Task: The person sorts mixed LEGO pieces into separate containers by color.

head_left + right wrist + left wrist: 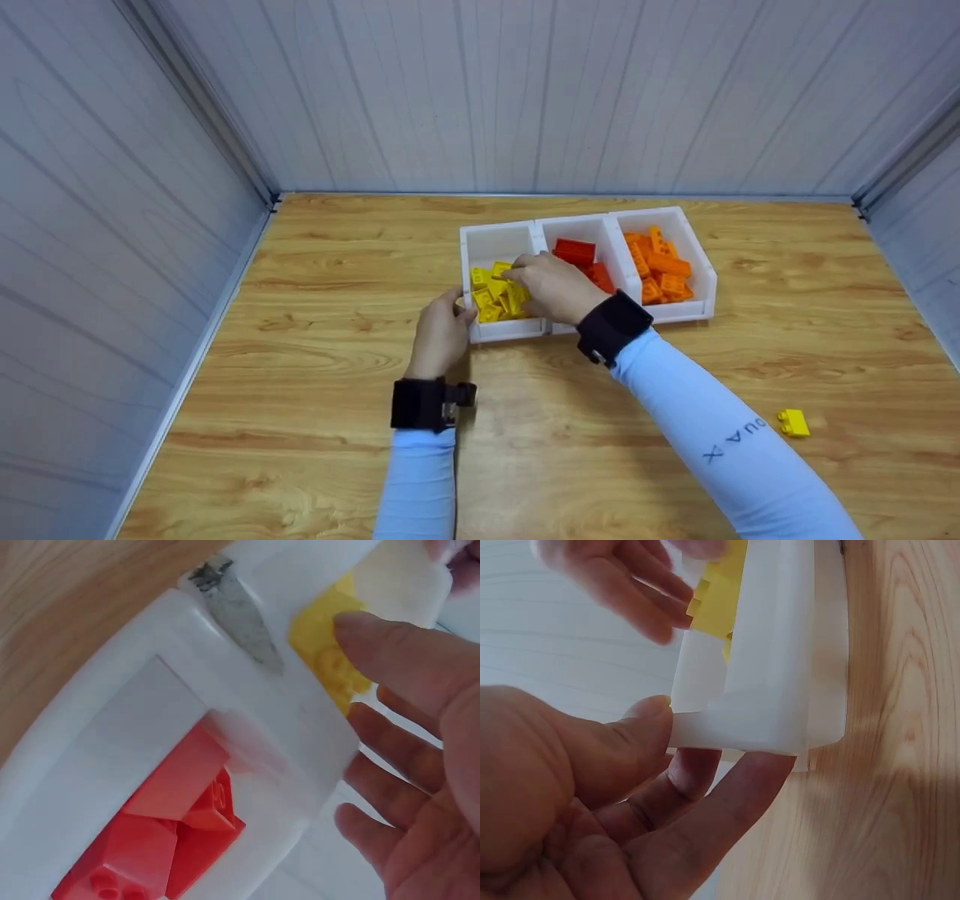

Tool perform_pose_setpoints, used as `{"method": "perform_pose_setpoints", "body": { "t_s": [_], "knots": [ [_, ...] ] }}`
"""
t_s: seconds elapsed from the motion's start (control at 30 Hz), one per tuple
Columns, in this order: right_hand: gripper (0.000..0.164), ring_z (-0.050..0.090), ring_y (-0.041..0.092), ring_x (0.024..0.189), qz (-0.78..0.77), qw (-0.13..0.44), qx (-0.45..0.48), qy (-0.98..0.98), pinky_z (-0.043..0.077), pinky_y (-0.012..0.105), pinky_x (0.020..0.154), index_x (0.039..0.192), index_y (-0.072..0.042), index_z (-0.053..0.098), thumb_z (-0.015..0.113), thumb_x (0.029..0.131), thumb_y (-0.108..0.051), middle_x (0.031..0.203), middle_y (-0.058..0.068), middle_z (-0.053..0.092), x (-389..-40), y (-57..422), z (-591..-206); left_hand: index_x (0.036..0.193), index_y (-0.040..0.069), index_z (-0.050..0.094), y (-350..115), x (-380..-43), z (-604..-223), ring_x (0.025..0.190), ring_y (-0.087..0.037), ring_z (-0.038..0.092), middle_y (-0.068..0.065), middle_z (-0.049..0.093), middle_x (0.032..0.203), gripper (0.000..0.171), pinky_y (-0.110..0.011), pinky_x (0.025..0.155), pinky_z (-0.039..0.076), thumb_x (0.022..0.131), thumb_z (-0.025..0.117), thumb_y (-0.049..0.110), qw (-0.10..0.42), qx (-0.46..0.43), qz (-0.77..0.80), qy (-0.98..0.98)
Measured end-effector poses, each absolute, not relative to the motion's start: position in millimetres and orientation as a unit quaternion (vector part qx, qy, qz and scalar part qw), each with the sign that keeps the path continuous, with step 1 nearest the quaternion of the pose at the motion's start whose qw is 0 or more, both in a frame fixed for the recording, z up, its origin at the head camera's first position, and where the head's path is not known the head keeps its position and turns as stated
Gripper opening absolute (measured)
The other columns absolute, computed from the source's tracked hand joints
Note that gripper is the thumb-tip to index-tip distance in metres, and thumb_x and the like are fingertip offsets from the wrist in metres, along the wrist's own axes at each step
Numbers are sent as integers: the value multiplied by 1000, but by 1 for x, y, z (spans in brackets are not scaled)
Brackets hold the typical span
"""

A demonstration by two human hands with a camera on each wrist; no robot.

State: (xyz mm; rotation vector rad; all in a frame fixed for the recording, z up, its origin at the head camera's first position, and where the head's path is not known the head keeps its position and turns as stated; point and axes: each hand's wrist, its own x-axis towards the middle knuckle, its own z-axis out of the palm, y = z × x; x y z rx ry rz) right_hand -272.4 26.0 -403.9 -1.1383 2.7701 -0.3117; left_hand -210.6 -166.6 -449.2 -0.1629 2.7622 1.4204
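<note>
My left hand (439,339) grips the left end wall of a white three-compartment bin (507,331), its thumb on one side of the wall and fingers on the other in the left wrist view. Yellow toy bricks (491,291) lie in the left compartment. Over them reaches my right hand (556,287); in the right wrist view its fingers are spread and loosely bent, the thumb tip against a yellow brick (319,630). Nothing is visibly gripped by it. Red bricks (575,251) fill part of the middle compartment, partly hidden by the right hand.
Orange bricks (660,266) lie in the right compartment. One loose yellow brick (793,423) rests on the wooden table (330,360), right of the right forearm. Pale panel walls (420,97) enclose the table at the back and sides.
</note>
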Motion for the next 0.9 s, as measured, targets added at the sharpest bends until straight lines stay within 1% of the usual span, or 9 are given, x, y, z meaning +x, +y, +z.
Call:
{"method": "perform_pose_setpoints", "body": {
  "t_s": [0.2,0.27,0.37,0.57,0.67,0.8,0.9],
  "knots": [
    [50,55,35,118,-147,-2,-398,906,45,45,100,133,2,60,76,89,-15,129,21,59,-262,59,-384,140,-3,52,-166,-212,-449,83,-21,60,-8,65,93,43,-35,73,50,99,59,9,16,-51,449,892],
    [48,54,36,120,-162,-16,-394,905,45,46,101,132,3,61,75,89,-14,130,22,59,-257,75,-375,141,-2,51,-165,-213,-449,84,-21,60,-9,65,95,43,-35,73,50,100,59,10,21,-55,449,892],
    [46,53,36,122,-171,-22,-375,911,45,48,100,131,2,61,74,90,-15,132,22,57,-246,105,-364,141,-1,51,-165,-214,-450,84,-21,60,-9,64,95,43,-34,74,50,100,58,10,31,-61,450,890],
    [40,58,38,113,-164,-66,-342,923,48,53,92,124,1,66,76,87,-12,122,20,62,-220,176,-355,142,-1,51,-164,-215,-450,85,-21,58,-9,63,96,43,-34,74,48,100,58,10,36,-69,453,888],
    [39,59,40,111,-166,-72,-310,933,48,55,90,124,-1,67,76,88,-12,122,20,62,-200,211,-358,143,-1,50,-164,-215,-449,87,-22,58,-9,63,97,44,-35,76,48,100,58,10,38,-71,452,889],
    [40,61,42,104,-160,-74,-266,948,51,57,83,123,0,66,77,85,-9,118,22,63,-177,255,-370,143,-2,49,-164,-215,-449,88,-23,59,-11,64,98,45,-36,77,49,100,58,10,40,-69,449,890],
    [42,61,45,103,-162,-42,-228,959,50,59,81,125,1,65,76,86,-9,118,25,63,-162,282,-384,142,-1,50,-164,-214,-450,87,-22,59,-10,64,98,45,-35,76,49,100,59,11,34,-69,451,889]
  ]
}}
